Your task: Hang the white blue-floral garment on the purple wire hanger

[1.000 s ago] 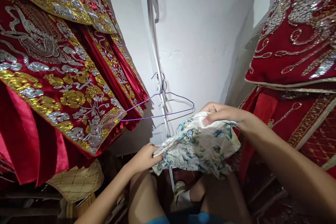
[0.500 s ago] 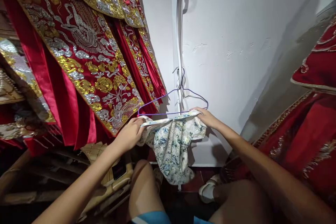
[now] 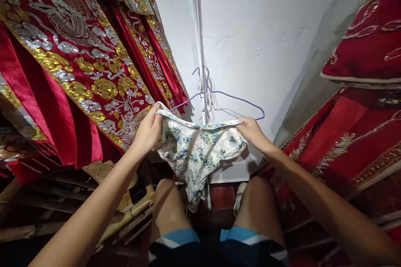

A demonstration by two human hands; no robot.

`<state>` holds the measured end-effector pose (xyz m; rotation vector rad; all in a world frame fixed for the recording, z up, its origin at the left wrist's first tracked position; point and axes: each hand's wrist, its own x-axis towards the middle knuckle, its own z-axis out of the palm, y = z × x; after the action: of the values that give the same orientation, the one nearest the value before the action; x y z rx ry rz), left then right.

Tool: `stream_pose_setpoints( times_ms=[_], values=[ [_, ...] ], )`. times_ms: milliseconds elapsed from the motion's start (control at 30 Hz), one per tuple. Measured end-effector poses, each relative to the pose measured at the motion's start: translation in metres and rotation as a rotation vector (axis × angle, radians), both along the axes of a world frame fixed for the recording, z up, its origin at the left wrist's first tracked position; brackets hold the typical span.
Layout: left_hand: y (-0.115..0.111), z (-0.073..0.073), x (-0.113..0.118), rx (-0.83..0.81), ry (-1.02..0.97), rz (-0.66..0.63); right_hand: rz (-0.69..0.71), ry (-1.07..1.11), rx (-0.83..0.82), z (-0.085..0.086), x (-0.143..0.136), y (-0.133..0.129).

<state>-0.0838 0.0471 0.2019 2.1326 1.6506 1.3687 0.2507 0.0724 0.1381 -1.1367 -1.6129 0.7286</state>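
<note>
Stretched between my two hands is a garment point(image 3: 200, 148) of white cloth with a blue and yellow floral print, its lower part hanging down in folds. The fingers of my left hand point(image 3: 148, 131) are closed on the garment's upper left corner. My right hand point(image 3: 254, 133) pinches the opposite end of the same upper edge. Behind the cloth a purple wire hanger point(image 3: 236, 97) is tilted, its hook beside a thin white pole point(image 3: 199, 37). The hanger's left end disappears at the garment's left side. Its right end shows bare above my right hand.
Red costumes with gold and silver sequins point(image 3: 105, 87) hang on the left. More red beaded clothing point(image 3: 369, 50) is on the right. A bamboo chair point(image 3: 144, 200) with a dark phone-like object stands low at left. A white wall point(image 3: 266, 16) is ahead.
Both hands have raised the garment's upper edge, the left hand most. The hanger's left end, earlier visible, is now covered by the cloth, and the hanger has tipped down to the right.
</note>
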Motion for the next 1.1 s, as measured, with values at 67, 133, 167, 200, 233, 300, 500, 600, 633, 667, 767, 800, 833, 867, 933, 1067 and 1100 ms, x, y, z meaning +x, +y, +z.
stream_pose_setpoints(
  times_ms=[67,133,167,200,233,300,500,600,633,667,767,800,833,867,933,1067,1100],
  values=[
    [0.016,0.009,0.008,0.069,0.018,-0.036,-0.007,0.023,-0.026,-0.002,-0.009,-0.004],
    [0.032,0.015,0.014,0.116,0.087,-0.046,-0.008,0.015,-0.028,-0.005,-0.014,-0.008],
    [0.038,0.016,0.016,0.13,0.141,-0.036,-0.007,0.006,-0.015,-0.007,-0.013,-0.01],
    [0.043,0.016,0.017,0.142,0.197,-0.024,-0.013,-0.006,0.009,-0.008,-0.011,-0.011],
    [0.046,0.015,0.018,0.146,0.251,-0.021,-0.039,-0.019,0.049,-0.008,-0.006,-0.013],
    [0.047,0.011,0.017,0.145,0.316,-0.047,-0.165,-0.037,0.152,-0.004,0.009,-0.013],
    [0.039,0.015,0.014,0.098,0.243,-0.167,-0.295,-0.168,0.17,0.024,0.063,0.006],
    [0.041,0.021,0.011,-0.039,0.102,-0.223,-0.2,-0.25,0.083,0.036,0.068,0.013],
    [0.043,0.021,0.009,-0.083,0.049,-0.236,-0.225,-0.242,0.084,0.039,0.067,0.015],
    [0.045,0.021,0.007,-0.12,0.003,-0.248,-0.266,-0.22,0.101,0.04,0.065,0.015],
    [0.051,0.019,0.003,-0.219,-0.099,-0.296,-0.32,-0.178,0.148,0.041,0.058,0.019],
    [0.053,0.018,0.001,-0.25,-0.127,-0.314,-0.301,-0.189,0.138,0.042,0.057,0.02],
    [0.056,0.019,-0.002,-0.277,-0.153,-0.324,-0.277,-0.206,0.118,0.043,0.058,0.022],
    [0.058,0.02,-0.005,-0.303,-0.178,-0.322,-0.253,-0.223,0.093,0.045,0.06,0.023],
    [0.062,0.025,-0.012,-0.368,-0.229,-0.293,-0.18,-0.218,0.001,0.051,0.068,0.025],
    [0.066,0.034,-0.023,-0.45,-0.345,-0.253,0.106,0.05,-0.36,0.065,0.082,0.023],
    [0.065,0.032,-0.022,-0.414,-0.37,-0.254,0.155,0.159,-0.417,0.066,0.079,0.02]
  ],
)
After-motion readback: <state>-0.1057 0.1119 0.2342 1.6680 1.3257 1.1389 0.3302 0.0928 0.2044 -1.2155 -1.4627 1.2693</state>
